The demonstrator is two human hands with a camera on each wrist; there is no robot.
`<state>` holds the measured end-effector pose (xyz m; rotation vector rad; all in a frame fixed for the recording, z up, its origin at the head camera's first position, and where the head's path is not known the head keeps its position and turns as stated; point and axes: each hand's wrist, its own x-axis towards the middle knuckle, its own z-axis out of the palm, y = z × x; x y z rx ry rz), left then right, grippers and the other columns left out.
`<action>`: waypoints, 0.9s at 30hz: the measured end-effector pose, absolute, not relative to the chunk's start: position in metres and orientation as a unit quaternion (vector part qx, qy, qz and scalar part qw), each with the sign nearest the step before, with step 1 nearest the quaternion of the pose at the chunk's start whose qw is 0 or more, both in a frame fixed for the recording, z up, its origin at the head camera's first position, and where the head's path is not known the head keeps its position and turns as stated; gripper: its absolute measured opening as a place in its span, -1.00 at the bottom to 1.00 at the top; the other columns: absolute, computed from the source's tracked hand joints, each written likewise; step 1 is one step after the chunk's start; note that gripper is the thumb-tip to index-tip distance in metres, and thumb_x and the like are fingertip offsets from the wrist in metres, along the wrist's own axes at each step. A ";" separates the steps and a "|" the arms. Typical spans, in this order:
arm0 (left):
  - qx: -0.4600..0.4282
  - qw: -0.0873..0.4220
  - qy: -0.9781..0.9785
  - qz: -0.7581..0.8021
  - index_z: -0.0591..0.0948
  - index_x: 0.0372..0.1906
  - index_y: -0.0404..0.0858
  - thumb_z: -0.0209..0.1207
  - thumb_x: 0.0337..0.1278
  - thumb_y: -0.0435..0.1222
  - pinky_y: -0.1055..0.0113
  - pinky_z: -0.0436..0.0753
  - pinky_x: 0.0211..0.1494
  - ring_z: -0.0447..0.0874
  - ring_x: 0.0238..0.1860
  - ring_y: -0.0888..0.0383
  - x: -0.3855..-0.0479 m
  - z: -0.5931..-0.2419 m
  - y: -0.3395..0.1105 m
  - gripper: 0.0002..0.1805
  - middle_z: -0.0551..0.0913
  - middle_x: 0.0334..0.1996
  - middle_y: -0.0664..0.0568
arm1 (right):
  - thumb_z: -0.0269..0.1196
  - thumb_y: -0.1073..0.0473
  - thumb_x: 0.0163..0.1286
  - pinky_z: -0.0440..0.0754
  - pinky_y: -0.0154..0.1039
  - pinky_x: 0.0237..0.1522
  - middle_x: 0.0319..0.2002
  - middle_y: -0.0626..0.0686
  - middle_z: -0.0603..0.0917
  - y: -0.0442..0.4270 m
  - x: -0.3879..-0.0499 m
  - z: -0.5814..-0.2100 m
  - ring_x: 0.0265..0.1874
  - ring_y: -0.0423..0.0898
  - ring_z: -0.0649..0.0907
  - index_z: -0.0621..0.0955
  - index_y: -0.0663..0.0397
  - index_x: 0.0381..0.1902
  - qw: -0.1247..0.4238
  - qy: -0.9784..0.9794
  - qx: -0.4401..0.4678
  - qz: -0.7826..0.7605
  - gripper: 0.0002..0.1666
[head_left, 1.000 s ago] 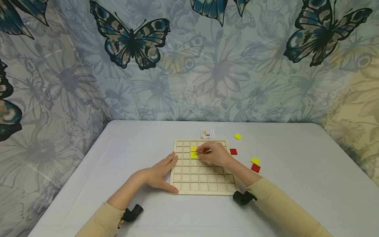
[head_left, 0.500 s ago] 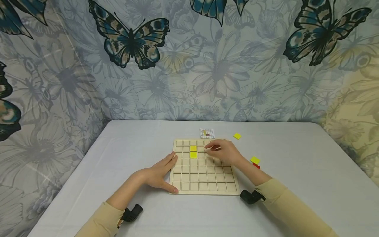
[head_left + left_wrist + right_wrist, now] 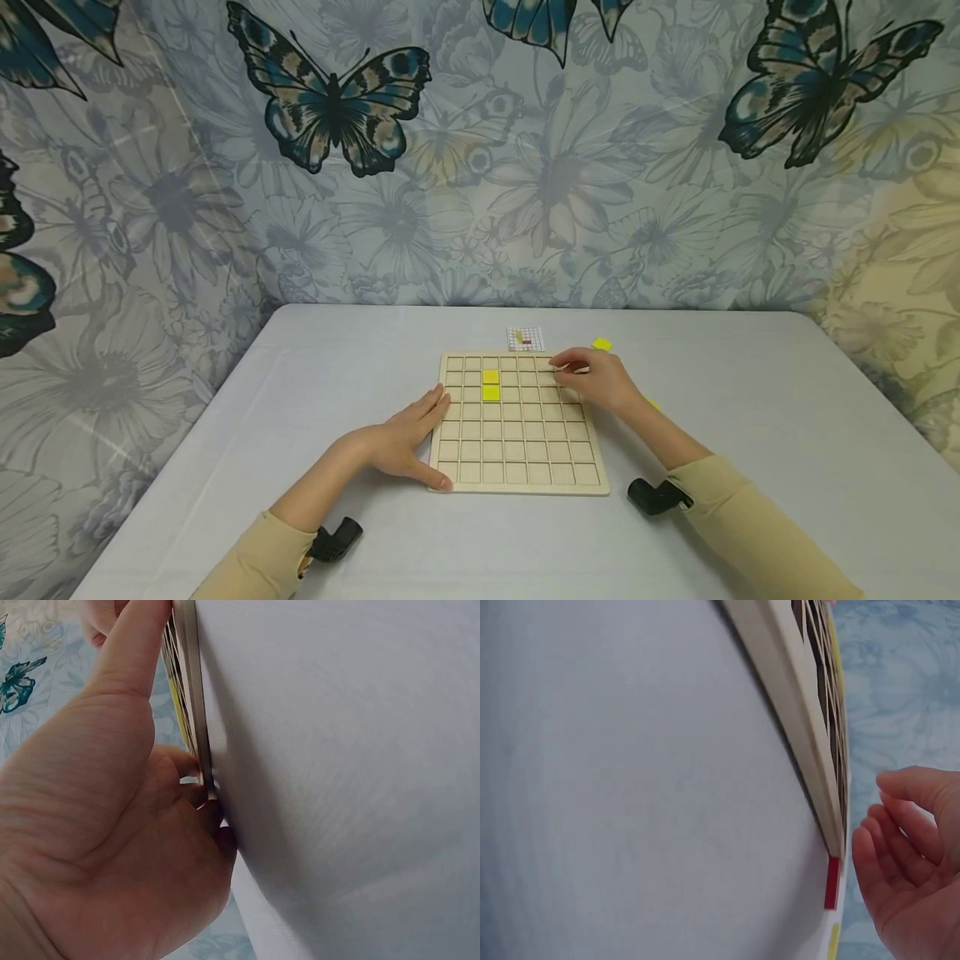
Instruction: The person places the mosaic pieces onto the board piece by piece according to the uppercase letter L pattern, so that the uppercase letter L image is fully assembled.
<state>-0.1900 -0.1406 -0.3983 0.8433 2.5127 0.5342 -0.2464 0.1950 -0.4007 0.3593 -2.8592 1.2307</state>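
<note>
A pale wooden grid board [image 3: 525,454] lies on the table, with two yellow square tiles [image 3: 491,392] in neighbouring cells of one column. Along the board's left edge rests my left hand [image 3: 401,437], fingers straight and thumb at the near corner; the left wrist view shows its fingers against the board's side [image 3: 196,697]. My right hand [image 3: 597,381] hovers over the board's upper right edge, fingers loosely bent, and no tile shows between them. Beside the board in the right wrist view lies a red tile [image 3: 832,883], which my right hand and forearm hide in the head view.
Behind the board lies a small printed grid card [image 3: 525,338]. One loose yellow tile [image 3: 602,343] is at the back right; another yellow tile [image 3: 653,405] is mostly hidden behind my right forearm. A patterned wall [image 3: 480,250] stands beyond the white table [image 3: 337,358].
My right hand has moved right, away from the two yellow tiles, toward the board's right edge. It now covers the red tiles in the head view. The left hand stays in place.
</note>
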 end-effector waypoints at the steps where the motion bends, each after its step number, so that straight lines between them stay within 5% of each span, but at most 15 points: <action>1: 0.304 0.218 0.907 0.192 -0.17 0.55 -0.35 0.38 -0.10 0.22 -0.02 -0.08 0.50 -0.38 0.53 -0.09 -0.190 -0.398 -0.141 0.35 -0.35 0.54 -0.20 | 0.33 0.15 0.32 0.63 -0.09 -0.14 -0.10 0.10 0.71 0.197 -0.247 -0.401 -0.08 0.06 0.66 0.70 0.09 -0.01 0.005 -0.913 0.109 0.392 -0.70; 6: 0.304 0.219 0.906 0.196 -0.17 0.54 -0.36 0.39 -0.09 0.20 -0.03 -0.08 0.50 -0.37 0.53 -0.10 -0.189 -0.397 -0.140 0.34 -0.35 0.54 -0.21 | 0.30 0.14 0.35 0.65 -0.17 -0.27 -0.10 0.16 0.69 0.208 -0.251 -0.401 -0.06 0.09 0.64 0.66 0.14 0.05 0.007 -0.912 0.085 0.401 -0.66; 18: 0.306 0.221 0.906 0.194 -0.18 0.54 -0.37 0.38 -0.08 0.20 -0.05 -0.08 0.50 -0.37 0.53 -0.10 -0.189 -0.396 -0.140 0.34 -0.35 0.54 -0.21 | 0.26 0.11 0.38 0.56 0.01 -0.02 0.03 0.24 0.63 0.232 -0.262 -0.404 0.04 0.14 0.57 0.59 0.19 0.14 0.024 -0.917 0.030 0.397 -0.57; 27: 0.304 0.221 0.906 0.194 -0.18 0.54 -0.36 0.38 -0.09 0.20 -0.03 -0.08 0.50 -0.38 0.53 -0.09 -0.190 -0.398 -0.140 0.34 -0.35 0.54 -0.21 | 0.26 0.15 0.37 0.58 -0.06 -0.07 0.01 0.26 0.63 0.242 -0.269 -0.404 0.02 0.14 0.57 0.58 0.25 0.13 0.046 -0.924 -0.001 0.379 -0.57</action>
